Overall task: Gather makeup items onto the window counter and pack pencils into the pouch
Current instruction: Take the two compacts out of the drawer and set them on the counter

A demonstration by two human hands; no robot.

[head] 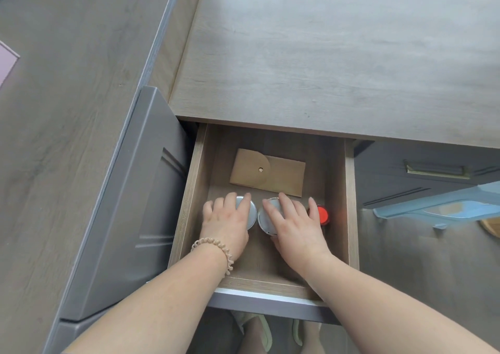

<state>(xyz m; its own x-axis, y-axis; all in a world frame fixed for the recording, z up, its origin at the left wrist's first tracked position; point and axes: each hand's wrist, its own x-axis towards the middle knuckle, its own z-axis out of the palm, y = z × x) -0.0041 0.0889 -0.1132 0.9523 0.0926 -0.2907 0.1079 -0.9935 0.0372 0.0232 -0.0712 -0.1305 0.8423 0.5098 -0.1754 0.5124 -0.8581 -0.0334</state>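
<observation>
An open wooden drawer [189, 207] under the counter holds two round silver-lidded jars, a red-topped item and a tan pouch. My left hand [227, 224] lies over the left silver jar [252, 213], fingers curled round its lid. The right silver jar [263, 219] sits under my right hand [293, 225], whose fingers wrap over its top. Its little finger touches the red-topped item [323, 215] at the drawer's right side. The tan snap-flap pouch [267, 172] lies flat at the back of the drawer, closed.
The wooden counter [324, 56] stretches above the drawer. A grey cabinet door [130, 205] stands open at the left. At the right are a closed grey drawer with a brass handle [435, 171] and a light-blue chair [443, 205]. My feet show below the drawer front.
</observation>
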